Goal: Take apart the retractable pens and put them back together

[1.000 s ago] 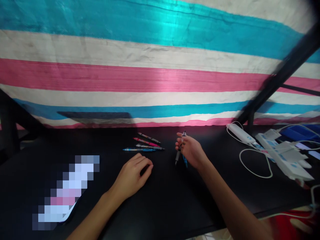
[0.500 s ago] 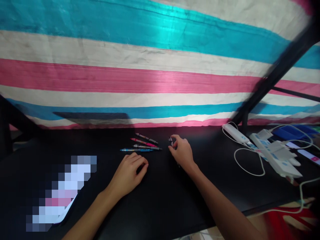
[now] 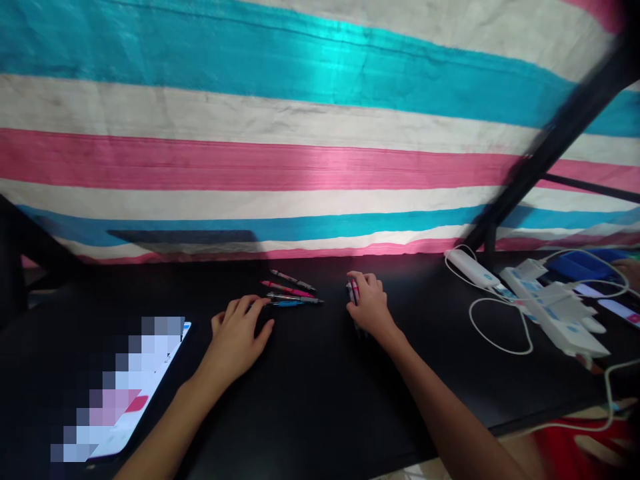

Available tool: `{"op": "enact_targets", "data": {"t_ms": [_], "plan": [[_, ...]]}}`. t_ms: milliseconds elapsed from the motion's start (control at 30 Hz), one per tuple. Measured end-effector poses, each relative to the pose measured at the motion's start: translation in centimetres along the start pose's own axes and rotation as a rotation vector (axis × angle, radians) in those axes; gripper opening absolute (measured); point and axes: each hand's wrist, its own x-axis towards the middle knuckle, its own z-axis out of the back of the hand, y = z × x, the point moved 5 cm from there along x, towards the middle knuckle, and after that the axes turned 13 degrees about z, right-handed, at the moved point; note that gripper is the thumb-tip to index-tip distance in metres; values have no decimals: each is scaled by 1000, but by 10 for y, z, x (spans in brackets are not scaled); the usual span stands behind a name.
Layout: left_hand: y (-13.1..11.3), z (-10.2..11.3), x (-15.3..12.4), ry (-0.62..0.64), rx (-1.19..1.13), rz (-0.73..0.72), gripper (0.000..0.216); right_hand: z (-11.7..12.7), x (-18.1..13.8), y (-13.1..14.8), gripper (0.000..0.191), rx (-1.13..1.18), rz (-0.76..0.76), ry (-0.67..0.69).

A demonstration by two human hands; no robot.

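Observation:
Several pens (image 3: 293, 291) lie side by side on the black table (image 3: 320, 387), near its back edge. My left hand (image 3: 236, 335) rests on the table with fingers spread, its fingertips touching the near end of the blue pen (image 3: 285, 303). My right hand (image 3: 367, 305) is closed round a small bundle of pens (image 3: 353, 292), held upright just right of the loose pens; a pink one shows between the fingers.
A blurred-out phone or tablet (image 3: 125, 393) lies at the front left. At the right are a white power strip (image 3: 555, 310), a white power bank (image 3: 470, 268) and looping white cables (image 3: 500, 333). A striped cloth (image 3: 300, 133) hangs behind, crossed by a black frame bar (image 3: 550, 147).
My left hand has opened and slid forward to the blue pen. My right hand, which held pens tilted in the air, has come down and left, gripping them upright beside the loose pens.

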Motion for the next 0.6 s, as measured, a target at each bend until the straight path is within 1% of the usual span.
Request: {"op": "enact_targets", "data": {"t_ms": [100,200,300,367,400,467,533,600], "plan": [[3,-1,1,-24,50,7,29,0,-2,13,58,19,91,-18],[4,-3,2,-10,41,-8,20,3,-6,35,45,90,218,-69],[1,-3,1,26,-36,-49,15,5,-10,57,24,190,347,-87],[-6,0,-1,63,-123,-115,15,6,-13,67,18,283,417,-66],[-10,2,-3,88,-178,-155,16,5,-14,71,18,343,440,-45],[-19,6,-6,138,-293,-222,17,2,-16,74,26,510,434,27],[-23,10,-8,174,-401,-223,18,-6,-17,76,40,757,341,122],[-25,12,-8,200,-495,-196,19,-13,-20,80,48,1051,218,181]]}}
